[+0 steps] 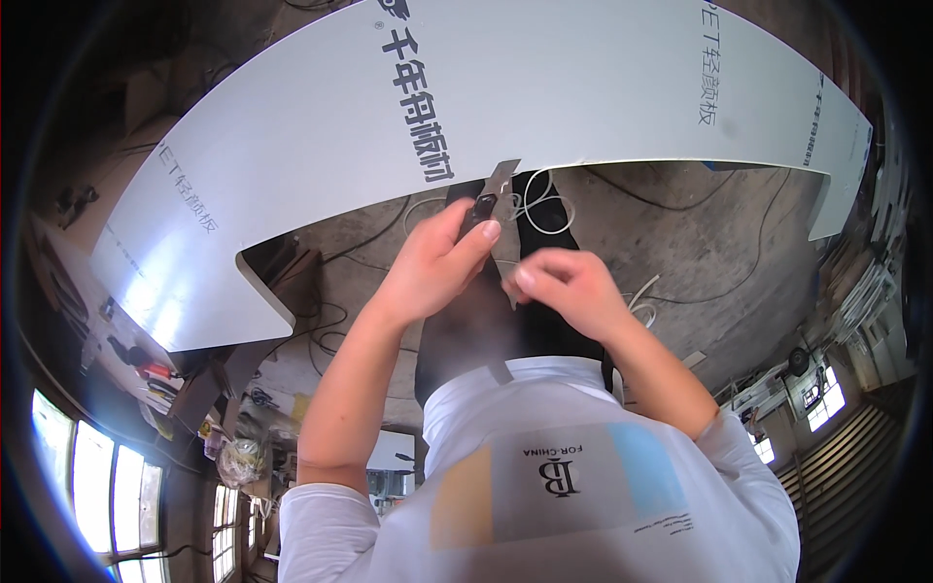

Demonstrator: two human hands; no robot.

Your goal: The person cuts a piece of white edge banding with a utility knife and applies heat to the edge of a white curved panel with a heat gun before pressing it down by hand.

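Hands meet below the white board (544, 87): left hand (432, 267) grips a utility knife (483, 209), right hand (569, 287) pinches its blade (grey) (502, 238)

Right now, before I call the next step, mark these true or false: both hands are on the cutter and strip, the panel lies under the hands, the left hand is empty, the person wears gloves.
1. Both hands meet at the thin grey strip. True.
2. The big white panel lies directly under the hands. False: it lies beyond them; under the hands are dark trousers and the floor.
3. The left hand is empty. False: it pinches a small dark cutter.
4. The person wears gloves. False: both hands are bare.
5. The right hand pinches the strip. True.
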